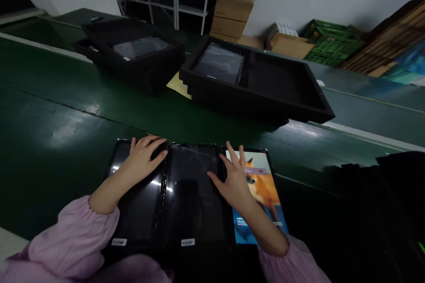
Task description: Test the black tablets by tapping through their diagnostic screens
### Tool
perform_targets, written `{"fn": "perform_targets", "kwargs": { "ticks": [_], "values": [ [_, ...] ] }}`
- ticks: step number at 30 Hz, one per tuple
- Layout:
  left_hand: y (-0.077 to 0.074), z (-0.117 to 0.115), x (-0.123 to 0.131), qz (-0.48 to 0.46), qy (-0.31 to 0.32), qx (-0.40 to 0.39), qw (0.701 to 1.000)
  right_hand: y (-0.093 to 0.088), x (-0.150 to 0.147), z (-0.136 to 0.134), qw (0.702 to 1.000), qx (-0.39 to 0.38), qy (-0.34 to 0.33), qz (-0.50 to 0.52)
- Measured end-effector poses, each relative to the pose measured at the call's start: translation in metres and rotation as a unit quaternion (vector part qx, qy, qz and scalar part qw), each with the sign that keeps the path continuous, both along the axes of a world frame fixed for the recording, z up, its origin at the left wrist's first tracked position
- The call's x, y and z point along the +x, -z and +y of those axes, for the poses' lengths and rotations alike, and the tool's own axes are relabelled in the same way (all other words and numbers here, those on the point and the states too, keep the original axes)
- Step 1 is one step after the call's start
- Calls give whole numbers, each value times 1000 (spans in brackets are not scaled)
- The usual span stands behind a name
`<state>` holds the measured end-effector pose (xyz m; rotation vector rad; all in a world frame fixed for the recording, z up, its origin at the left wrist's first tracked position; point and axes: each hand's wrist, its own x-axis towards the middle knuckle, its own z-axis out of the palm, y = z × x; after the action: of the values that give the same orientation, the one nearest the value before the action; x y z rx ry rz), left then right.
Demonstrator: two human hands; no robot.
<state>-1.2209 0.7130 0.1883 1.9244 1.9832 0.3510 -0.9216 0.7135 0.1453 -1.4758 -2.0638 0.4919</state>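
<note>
Three tablets lie side by side on the green work surface. The left tablet (137,210) has a dark screen and a small label near its lower edge; my left hand (142,157) rests over its top, fingers spread. Dark too is the middle tablet (194,203), which also bears a label. On the right, the lit tablet (265,185) shows a fox picture. My right hand (234,179) is spread over the gap between the middle and lit tablets, its thumb over the middle one. Neither hand is wrapped round anything.
Black trays (133,68) with a wrapped tablet stand at the back left. Another black tray stack (259,93) holds a wrapped tablet at the back centre. Behind are cardboard boxes (230,15), green crates (332,44) and shelves. Dark material (398,185) lies at the right.
</note>
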Motion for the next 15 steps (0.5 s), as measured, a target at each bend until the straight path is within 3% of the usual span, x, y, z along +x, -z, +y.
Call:
{"fn": "perform_targets", "kwargs": {
  "ticks": [4,9,12,15],
  "values": [
    [9,-2,7,-2,61,6,998,1,-1,3,1000,-18,-2,5],
    [7,-1,6,-16,55,20,998,-8,-2,0,998,-68,-6,18],
    [-6,-11,-20,-58,6,45,997,-21,27,-9,995,-77,16,54],
    [-12,-39,-63,-103,-135,99,981,-27,84,-20,976,-105,153,110]
  ]
}}
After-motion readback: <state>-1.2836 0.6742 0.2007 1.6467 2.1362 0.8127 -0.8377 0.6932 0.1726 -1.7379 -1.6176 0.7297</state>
